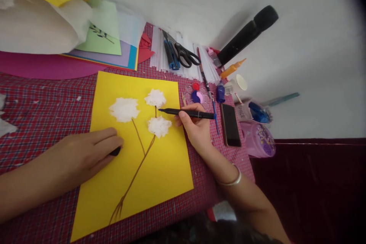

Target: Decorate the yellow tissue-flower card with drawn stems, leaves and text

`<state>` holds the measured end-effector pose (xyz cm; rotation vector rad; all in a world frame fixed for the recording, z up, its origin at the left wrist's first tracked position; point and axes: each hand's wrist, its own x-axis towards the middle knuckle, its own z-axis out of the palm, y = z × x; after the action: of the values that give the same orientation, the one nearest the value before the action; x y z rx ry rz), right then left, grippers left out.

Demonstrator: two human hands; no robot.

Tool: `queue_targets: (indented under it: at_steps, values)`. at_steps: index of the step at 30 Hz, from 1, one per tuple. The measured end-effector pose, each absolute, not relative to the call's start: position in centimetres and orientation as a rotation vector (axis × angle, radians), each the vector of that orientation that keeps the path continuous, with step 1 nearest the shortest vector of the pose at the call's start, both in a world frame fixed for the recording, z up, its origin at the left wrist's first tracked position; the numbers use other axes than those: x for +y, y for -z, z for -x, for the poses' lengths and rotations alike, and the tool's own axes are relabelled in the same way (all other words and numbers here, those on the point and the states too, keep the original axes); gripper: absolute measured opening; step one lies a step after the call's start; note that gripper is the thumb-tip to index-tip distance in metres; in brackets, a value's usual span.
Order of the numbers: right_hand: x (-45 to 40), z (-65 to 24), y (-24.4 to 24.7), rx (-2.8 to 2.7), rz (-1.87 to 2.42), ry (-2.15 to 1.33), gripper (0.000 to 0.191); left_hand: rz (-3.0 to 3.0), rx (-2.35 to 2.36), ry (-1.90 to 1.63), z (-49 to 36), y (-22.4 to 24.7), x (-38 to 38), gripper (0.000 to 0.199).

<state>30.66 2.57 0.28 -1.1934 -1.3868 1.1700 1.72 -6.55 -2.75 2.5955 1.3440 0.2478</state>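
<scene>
A yellow sheet (162,167) lies on the checked cloth, bearing three white fluffy paper blossoms, one of them large (124,109), and a brown drawn stem (136,169) with branches. My right hand (197,126) grips a black marker (187,113) at the sheet's right edge; its blue tip is beside the short stem between the two right blossoms. My left hand (94,152) rests on the sheet's left side, fingers closed round a small black piece (115,151) that looks like a pen cap.
Behind the sheet are coloured papers (105,26), white strips (156,49), black scissors (185,55) and a blue stapler (170,55). To the right lie a phone (231,125), a blue bottle (220,92), a paper cup (239,83) and a pink container (257,139).
</scene>
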Motion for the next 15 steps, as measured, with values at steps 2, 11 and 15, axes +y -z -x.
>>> queue_targets:
  at_steps: [2,11,15]
  values:
    - [2.63,-30.66,-0.26,-1.397,1.206,-1.167,0.027,-2.651,1.298,-0.303,-1.7,2.75,-6.53,0.03]
    - [2.4,-30.59,-0.14,-1.482,1.199,-1.174,0.027,-2.658,1.287,-0.333,-1.73,2.8,-6.34,0.03]
    - [2.79,-31.3,-0.86,-1.389,1.162,-1.116,0.022,-2.567,1.381,-0.236,-1.8,2.58,-6.7,0.035]
